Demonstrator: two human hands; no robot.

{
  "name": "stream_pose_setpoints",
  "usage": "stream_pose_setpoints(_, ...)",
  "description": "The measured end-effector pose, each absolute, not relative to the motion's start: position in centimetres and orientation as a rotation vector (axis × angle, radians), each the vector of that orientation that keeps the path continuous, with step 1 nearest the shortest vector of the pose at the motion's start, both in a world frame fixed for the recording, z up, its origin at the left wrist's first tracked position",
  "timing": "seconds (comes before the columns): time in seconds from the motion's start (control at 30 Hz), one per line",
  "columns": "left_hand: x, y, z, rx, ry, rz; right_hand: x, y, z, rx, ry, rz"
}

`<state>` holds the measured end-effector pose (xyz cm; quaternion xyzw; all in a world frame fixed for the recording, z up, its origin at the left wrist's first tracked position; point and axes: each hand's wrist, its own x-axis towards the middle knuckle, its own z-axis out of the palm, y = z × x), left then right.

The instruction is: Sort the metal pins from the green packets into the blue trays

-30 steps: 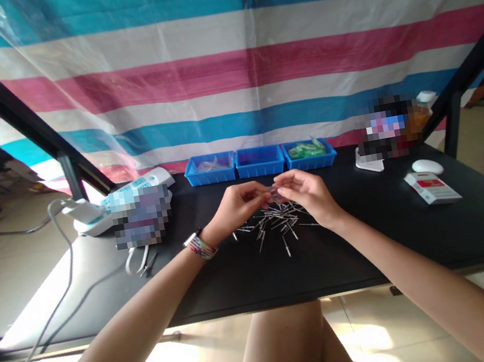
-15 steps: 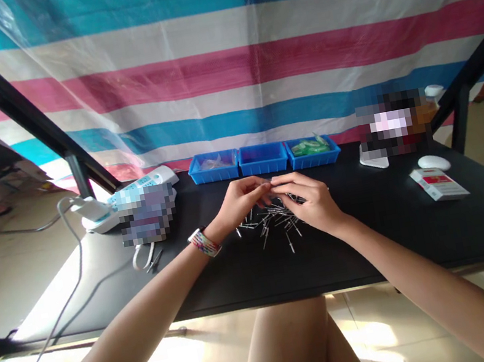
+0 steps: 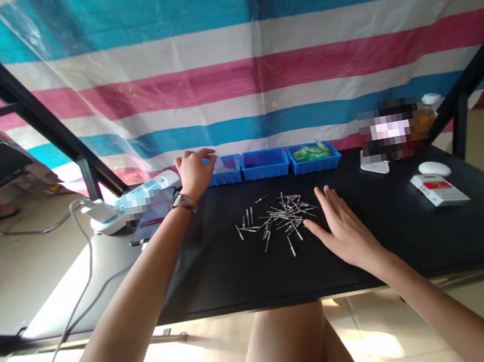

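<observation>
My left hand is raised at the left end of the left blue bin, its thumb and forefinger apart, close to the clear plastic bags in that bin. Part of the bin is hidden behind the hand. Beside the pile of silver pop rivets, my right hand is stretched out low over the black table, palm down, holding nothing. Its thumb tip comes near the pile's right edge. The rivets lie loose in many directions, with a few apart on the left.
A middle blue bin and a right bin with green packets stand at the back. On the left are a power strip, a phone and a cable. A white-and-red box and white mouse lie right.
My hands, together above the rivets before, have separated. The left has gone up and left to the left bin; the right has moved right and down, its fingers now stretched out.
</observation>
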<state>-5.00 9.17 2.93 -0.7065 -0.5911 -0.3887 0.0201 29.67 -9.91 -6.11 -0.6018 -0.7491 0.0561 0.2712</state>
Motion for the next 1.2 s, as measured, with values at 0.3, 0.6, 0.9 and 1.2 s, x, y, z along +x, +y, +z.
stream_pose_setpoints(0.3, -6.0, 9.0, 2.3, -2.231, -1.767, -1.041, 26.5, -6.0, -4.5, -1.401, -2.312, 0.281)
stream_pose_setpoints(0.6, -3.9, -2.5, 0.1, -3.147, -1.202, -0.303, 24.7, -2.7, -4.1, -1.083, -2.488, 0.352)
stream_pose_setpoints(0.9, 0.5, -6.7, -2.5, -2.869, -1.49, -0.292, 23.1, 0.3, -4.1, -0.824, -2.479, 0.578)
stream_pose_setpoints(1.2, 1.7, -5.1, -2.3, -2.954, -1.776, -0.655, 24.2, 1.5, -3.2, -0.86, -1.809, 0.924)
